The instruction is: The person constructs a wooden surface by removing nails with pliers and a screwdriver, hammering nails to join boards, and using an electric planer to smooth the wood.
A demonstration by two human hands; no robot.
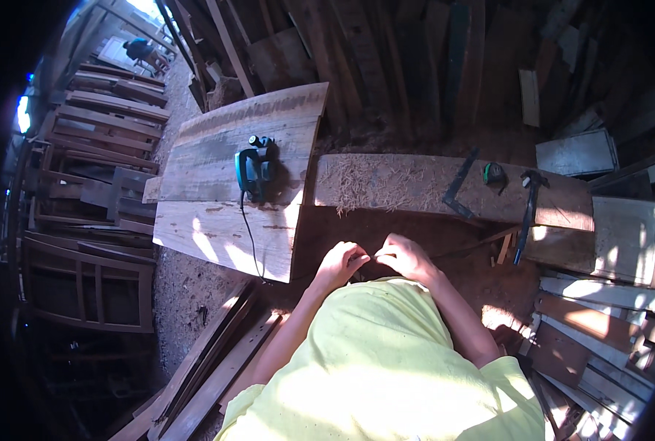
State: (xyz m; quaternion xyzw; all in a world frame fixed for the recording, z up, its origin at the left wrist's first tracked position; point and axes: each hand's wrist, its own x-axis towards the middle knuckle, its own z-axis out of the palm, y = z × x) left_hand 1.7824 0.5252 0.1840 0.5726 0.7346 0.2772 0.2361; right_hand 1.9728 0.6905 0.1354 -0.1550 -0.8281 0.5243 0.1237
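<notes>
Close together in front of my yellow-green shirt are my left hand (342, 264) and my right hand (405, 259). Fingers on both are curled into a pinch, with the tips almost meeting. Whatever they pinch, if anything, is too small and dark to make out. Ahead of them runs a wooden bench (415, 170) strewn with shavings. On it lie a dark carpenter's square (456, 192), a green tape measure (494, 175) and a hammer (530, 209). To the left, a teal power planer (254, 170) rests on a wide wooden panel (217, 158).
The planer's black cord (249, 235) hangs over the panel's near edge. Long boards (213, 367) lean at lower left, beside stacked frames (85, 287). Planks (584, 331) lie piled at right. Upright boards (415, 66) line the back. A person (142, 51) bends over far left.
</notes>
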